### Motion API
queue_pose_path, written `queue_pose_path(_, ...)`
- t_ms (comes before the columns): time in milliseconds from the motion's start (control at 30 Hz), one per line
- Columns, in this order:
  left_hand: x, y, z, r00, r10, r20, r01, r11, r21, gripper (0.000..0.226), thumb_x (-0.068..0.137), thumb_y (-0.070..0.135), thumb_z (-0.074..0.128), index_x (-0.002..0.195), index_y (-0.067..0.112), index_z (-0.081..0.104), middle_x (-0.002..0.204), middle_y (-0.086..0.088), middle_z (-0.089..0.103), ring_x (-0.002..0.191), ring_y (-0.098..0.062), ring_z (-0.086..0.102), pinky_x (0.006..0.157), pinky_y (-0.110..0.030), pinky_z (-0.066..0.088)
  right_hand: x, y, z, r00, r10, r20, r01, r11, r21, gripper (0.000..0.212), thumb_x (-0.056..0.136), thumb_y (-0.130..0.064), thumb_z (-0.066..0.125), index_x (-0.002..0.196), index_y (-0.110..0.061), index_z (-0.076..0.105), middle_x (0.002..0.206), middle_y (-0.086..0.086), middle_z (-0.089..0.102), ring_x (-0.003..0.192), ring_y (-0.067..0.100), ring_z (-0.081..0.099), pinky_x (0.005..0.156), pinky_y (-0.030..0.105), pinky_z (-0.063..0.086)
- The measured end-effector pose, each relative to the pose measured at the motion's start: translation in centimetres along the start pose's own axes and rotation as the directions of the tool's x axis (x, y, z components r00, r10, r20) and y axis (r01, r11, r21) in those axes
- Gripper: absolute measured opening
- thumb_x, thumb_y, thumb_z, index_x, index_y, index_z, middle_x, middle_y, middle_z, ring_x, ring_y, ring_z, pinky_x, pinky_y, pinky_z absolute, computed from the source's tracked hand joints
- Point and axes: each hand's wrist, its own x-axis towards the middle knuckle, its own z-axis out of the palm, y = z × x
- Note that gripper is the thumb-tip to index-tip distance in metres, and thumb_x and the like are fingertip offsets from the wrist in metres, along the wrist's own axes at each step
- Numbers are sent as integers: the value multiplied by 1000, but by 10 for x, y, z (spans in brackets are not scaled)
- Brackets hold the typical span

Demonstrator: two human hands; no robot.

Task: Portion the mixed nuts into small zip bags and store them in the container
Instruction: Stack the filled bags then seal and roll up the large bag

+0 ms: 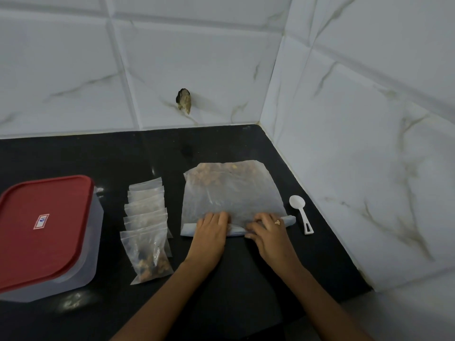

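Counter [73, 156] holds six small bags [147, 254], one large bag [231, 193], one spoon [299, 210].

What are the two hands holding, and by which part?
Both the left hand and the right hand grip the large bag of nuts by its rolled near edge.

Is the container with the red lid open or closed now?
Closed: the red plastic lid sits flat on the clear square plastic container, covering its whole top.
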Motion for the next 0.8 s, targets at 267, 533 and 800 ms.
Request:
queue_pose_path(267,-3,-1,5,997,45,-62,-38,993,108,28,63,32,81,79,23,59,87,1,60,74,-15,58,60,-26,50,13,0,4,997,75,0,-74,990,120,27,82,-20,39,82,-17,66,79,-3,65,80,16,61,79,20,35)
queue_pose_path(533,8,-7,10,993,-33,-109,25,997,-76,13,98,18,32,104,25,42,105,6,46,96,-12,40,77,-22,18,18,11,11,1000,2,-11,-1,997,72,22,79,-41,48,88,-27,63,97,-5,59,95,10,43,80,31,38)
queue_pose_path(800,11,-5,9,994,16,-105,-10,998,62,24,72,41,63,82,22,52,88,0,57,75,-16,57,63,-26,47,30,11,22,994,73,-83,-56,981,184,22,80,-22,46,78,-18,68,76,-4,60,81,5,44,70,32,43)
